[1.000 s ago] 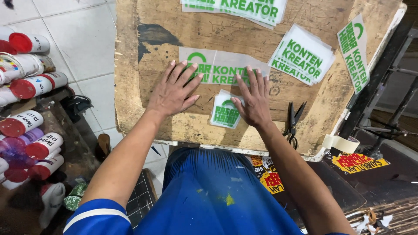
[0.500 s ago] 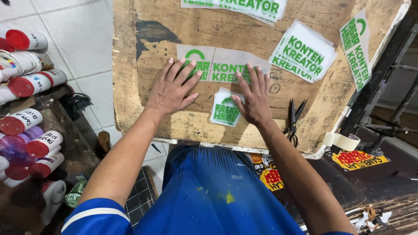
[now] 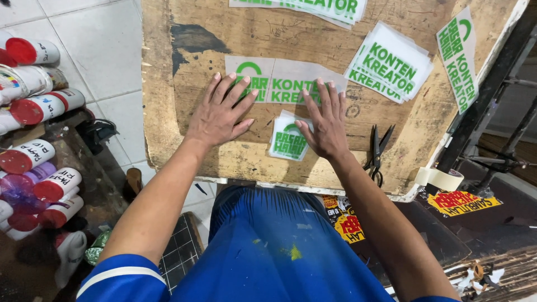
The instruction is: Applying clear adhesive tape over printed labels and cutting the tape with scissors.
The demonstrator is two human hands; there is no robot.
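Note:
My left hand (image 3: 220, 113) lies flat, fingers spread, on the left end of a clear film sheet with green print (image 3: 279, 84) on a worn wooden board (image 3: 179, 106). My right hand (image 3: 324, 122) presses flat on the right part of the same sheet. Its thumb rests on a small stack of green-printed stickers (image 3: 287, 141) just below the sheet. Both palms face down and neither hand holds anything.
More stacks of green-printed sheets (image 3: 389, 61) lie at the board's far right and top. Black scissors (image 3: 376, 154) and a tape roll (image 3: 442, 179) sit near the right edge. Red-capped white spray cans (image 3: 39, 106) are racked at the left over a tiled floor.
Both hands have slid slightly up the board on the film sheet; the view has shifted a little. Nothing was picked up or let go.

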